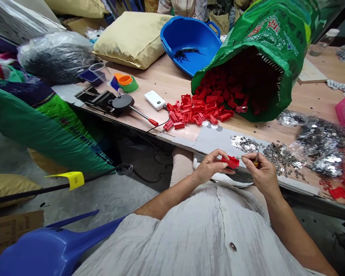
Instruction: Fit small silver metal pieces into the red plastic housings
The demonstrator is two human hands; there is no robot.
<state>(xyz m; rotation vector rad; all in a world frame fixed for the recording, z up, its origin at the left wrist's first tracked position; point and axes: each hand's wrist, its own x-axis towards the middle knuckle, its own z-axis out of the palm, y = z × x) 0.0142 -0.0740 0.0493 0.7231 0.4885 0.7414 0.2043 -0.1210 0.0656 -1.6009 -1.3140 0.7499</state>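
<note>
Just in front of the table edge, my left hand is closed on a red plastic housing, held between thumb and fingers. My right hand is close to the housing's right end. A small tool with a yellow handle is tucked in its fingers; its kind is unclear. At the pinched thumb and fingertip a tiny silvery metal piece shows. Beyond my hands lie loose flat metal pieces on a grey sheet, and a heap of red plastic housings.
A green sack lies open with more red housings. Behind stand a blue basin and a tan sack. Leftward are a white power bank and a black lever press. Bagged metal pieces lie right.
</note>
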